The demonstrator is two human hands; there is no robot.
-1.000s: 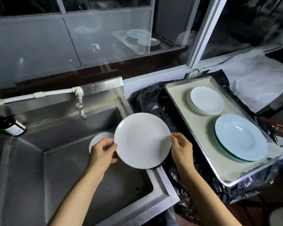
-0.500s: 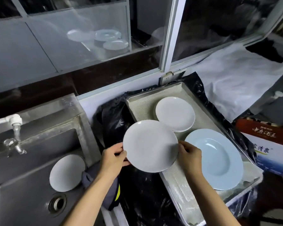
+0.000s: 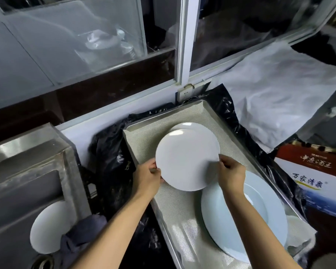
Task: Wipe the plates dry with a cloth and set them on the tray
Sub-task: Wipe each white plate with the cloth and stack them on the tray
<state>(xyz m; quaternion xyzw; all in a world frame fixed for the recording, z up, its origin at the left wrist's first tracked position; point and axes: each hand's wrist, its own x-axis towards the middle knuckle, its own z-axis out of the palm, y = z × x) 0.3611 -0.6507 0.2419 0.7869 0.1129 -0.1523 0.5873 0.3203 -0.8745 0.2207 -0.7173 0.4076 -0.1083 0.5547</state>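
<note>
Both hands, left hand and right hand, pinching its rim, carry the round white ceramic plate from the sink to over the cloth-lined steel tray (ready to stack).

Plate glossy glazed white; tray brushed metal; liner woven matt cloth

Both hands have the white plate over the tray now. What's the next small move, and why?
Probably lower the white plate a little further back onto the stack of small plates showing behind its far rim, then let go. The left hand and right hand hold it by opposite edges, partly over that stack on the tray, and it overlaps the large pale blue plate.
</note>
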